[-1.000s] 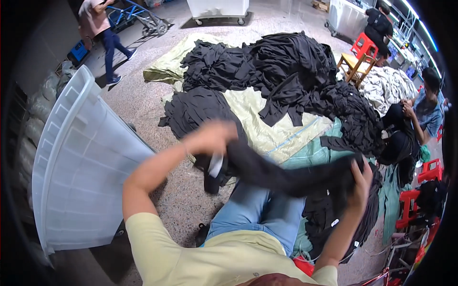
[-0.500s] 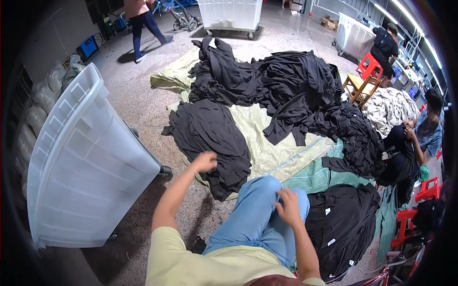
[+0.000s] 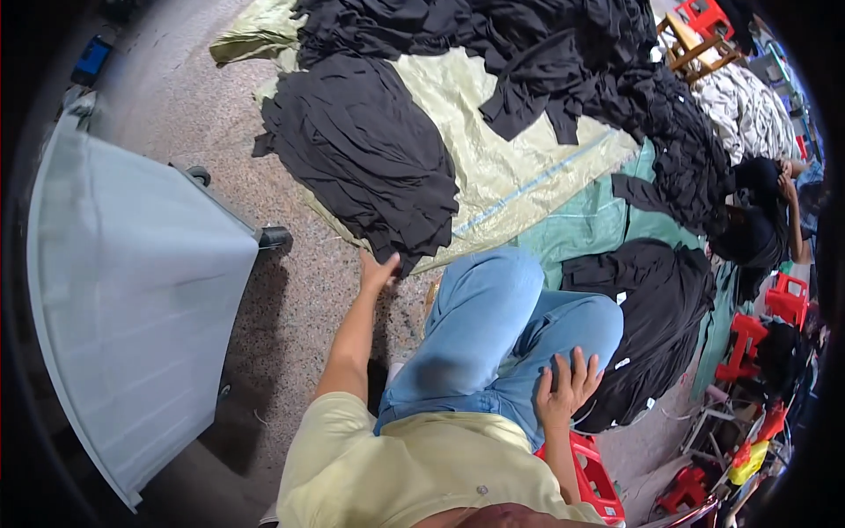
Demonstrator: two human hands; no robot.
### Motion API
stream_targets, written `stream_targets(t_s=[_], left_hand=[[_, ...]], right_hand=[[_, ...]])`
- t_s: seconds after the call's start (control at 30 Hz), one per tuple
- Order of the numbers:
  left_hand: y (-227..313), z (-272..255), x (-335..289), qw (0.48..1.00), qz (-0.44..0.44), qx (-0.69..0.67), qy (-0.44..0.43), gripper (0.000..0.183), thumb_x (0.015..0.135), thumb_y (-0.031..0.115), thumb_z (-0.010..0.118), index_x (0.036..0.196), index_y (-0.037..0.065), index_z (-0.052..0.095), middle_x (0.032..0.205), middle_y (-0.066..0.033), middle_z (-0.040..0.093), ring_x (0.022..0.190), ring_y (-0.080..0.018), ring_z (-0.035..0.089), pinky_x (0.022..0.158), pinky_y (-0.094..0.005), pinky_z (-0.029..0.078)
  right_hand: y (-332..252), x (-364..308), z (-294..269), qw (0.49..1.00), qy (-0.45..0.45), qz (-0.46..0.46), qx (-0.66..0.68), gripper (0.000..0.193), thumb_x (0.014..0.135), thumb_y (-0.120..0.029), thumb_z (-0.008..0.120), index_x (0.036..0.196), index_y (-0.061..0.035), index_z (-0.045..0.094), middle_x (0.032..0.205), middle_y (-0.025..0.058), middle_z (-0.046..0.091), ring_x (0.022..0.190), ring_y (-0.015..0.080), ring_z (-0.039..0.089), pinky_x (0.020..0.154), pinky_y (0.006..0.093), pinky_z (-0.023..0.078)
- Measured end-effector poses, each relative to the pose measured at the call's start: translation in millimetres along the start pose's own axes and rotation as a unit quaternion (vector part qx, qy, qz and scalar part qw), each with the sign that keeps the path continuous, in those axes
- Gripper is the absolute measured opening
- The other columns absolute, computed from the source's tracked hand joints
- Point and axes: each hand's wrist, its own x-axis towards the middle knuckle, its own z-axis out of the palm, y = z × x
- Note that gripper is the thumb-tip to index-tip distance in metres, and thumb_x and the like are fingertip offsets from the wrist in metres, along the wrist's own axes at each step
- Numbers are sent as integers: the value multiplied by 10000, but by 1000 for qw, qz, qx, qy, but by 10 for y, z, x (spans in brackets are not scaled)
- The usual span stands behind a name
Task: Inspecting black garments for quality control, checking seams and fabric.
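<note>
- Black clothes (image 3: 361,145) lie in a pile on the yellow sheet (image 3: 480,172), well to the right of the white bin (image 3: 158,264); the pile narrows to a near tip beside the left knee.
- Speckled floor (image 3: 295,308) runs between bin and pile, giving the left arm open room; the bin's wheel (image 3: 275,238) juts into that strip, so a wide swing outward could meet it.
- Left hand (image 3: 377,273) is at the pile's near tip, thumb parted from the fingers; some fingertips are hidden, so I cannot tell whether they have hold of cloth; the step looks like taking up cloth by its edge, and the next move probably calls for pinching one layer cleanly.
- Blue jeans (image 3: 480,308) cover bent knees just right of that tip; they narrow a pull straight inward.
- Right hand (image 3: 568,387) rests on the right leg, fingers spread, holding nothing.
- Second black pile (image 3: 651,326) lies just beside the right knee; a red stool (image 3: 581,443) shows by the right forearm, so room looks tighter there.
</note>
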Motion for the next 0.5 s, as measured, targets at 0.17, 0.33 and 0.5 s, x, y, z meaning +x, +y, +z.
stream_targets(t_s=[0.17,0.33,0.5], left_hand=[[979,383,506,975,-176,-97,96,1434,595,710,800,1560,197,-128,1553,-329,166,1401,-473,295,1110,-578,300],[1812,924,668,933,-313,-14,177,1522,487,747,829,1558,281,-146,1495,-467,20,1408,-599,111,1106,-644,223],[1747,1011,880,925,-300,55,226,1098,660,492,852,1503,200,211,1396,-384,312,1314,-548,328,1009,-652,379]], right_hand=[[-8,-99,-43,999,-16,14,-42,244,851,-181,661,1078,-109,708,1377,127,538,1396,386,337,1166,528,187],[-14,-271,-69,998,-35,32,-51,243,851,-189,658,1073,-104,707,1389,126,515,1404,409,303,1159,560,184],[-44,-295,-86,997,-49,27,-48,233,849,-185,656,1063,-107,705,1387,125,505,1402,404,302,1159,576,178]])
